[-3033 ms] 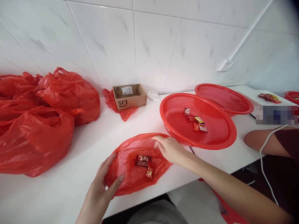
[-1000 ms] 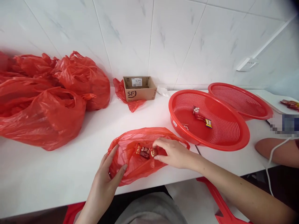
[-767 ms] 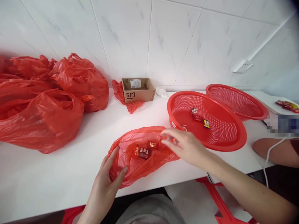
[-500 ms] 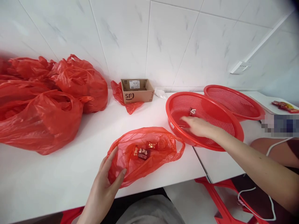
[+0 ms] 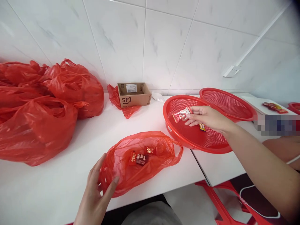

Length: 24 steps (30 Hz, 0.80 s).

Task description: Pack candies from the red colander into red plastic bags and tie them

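Note:
My right hand (image 5: 203,117) is pinched on a pink-and-white wrapped candy (image 5: 182,115), held up over the near red plastic basket (image 5: 167,117). Below my fingers a small yellow-and-dark packet (image 5: 202,127) shows inside that basket, partly covered by the hand. My left hand (image 5: 99,184) touches the left end of a red plastic bag (image 5: 140,137), its thumb and fingers spread apart around the edge. The bag lies with its mouth spread wide on the white table. In it are a dark red wrapped candy (image 5: 142,159) and bright red wrapped pieces (image 5: 150,150).
Full red bags (image 5: 42,125) crowd the table's left side. A small open cardboard box (image 5: 136,100) stands by the wall, on a red bag. A second red basket (image 5: 234,100) is behind the near one. At right sits another person, partly visible (image 5: 281,150), beside a red stool (image 5: 215,203).
My right hand has risen from inside the basket with a pink-and-white wrapped candy between its fingers. The left hand stays at the bag's left end. The view has shifted slightly.

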Each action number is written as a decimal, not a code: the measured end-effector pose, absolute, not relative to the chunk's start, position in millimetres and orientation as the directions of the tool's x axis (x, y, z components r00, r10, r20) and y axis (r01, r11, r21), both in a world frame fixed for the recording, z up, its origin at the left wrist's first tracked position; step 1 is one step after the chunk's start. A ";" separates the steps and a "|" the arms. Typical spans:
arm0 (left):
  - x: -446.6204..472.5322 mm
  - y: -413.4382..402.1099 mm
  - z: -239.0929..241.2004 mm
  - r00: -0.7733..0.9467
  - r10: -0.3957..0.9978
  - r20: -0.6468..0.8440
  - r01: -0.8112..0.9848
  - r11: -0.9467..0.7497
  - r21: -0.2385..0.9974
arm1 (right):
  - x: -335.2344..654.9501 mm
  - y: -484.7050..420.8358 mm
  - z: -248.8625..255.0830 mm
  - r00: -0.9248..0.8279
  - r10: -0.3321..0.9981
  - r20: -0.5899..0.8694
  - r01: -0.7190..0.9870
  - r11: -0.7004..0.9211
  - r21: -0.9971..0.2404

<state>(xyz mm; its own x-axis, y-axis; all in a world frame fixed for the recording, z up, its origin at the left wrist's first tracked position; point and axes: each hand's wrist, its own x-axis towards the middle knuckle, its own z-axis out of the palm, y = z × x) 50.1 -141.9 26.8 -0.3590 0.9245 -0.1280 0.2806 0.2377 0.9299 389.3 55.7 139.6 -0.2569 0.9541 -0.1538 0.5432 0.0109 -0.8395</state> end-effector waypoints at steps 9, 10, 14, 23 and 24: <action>53.5 -137.5 24.5 -0.343 0.939 -0.021 0.356 0.151 0.922 | 337.2 13.2 128.8 -0.487 0.830 -0.273 0.396 -0.069 -0.915; 53.6 -138.0 24.4 -0.344 0.939 -0.020 0.356 0.150 0.922 | 328.3 10.6 123.0 -0.514 0.809 -0.286 0.397 -0.071 -0.915; 52.4 -141.4 24.0 -0.358 0.933 -0.040 0.322 0.163 0.933 | 317.3 18.9 112.7 -0.451 0.877 -0.169 0.485 0.082 -0.870; 54.6 -140.8 24.7 -0.371 0.927 -0.055 0.291 0.172 0.941 | 436.5 141.8 92.3 -0.019 0.997 -0.076 0.973 0.001 -0.229; 55.3 -140.1 25.3 -0.376 0.925 -0.052 0.295 0.173 0.939 | 448.2 151.2 84.9 -0.012 0.994 -0.106 0.982 -0.008 -0.186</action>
<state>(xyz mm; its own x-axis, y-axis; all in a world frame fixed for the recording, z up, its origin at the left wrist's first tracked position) 55.3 -140.1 25.3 -0.3761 0.9251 -0.0524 0.2955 0.1733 0.9395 448.2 151.2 84.9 -0.0116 0.9943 -0.1059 0.9824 -0.0084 -0.1864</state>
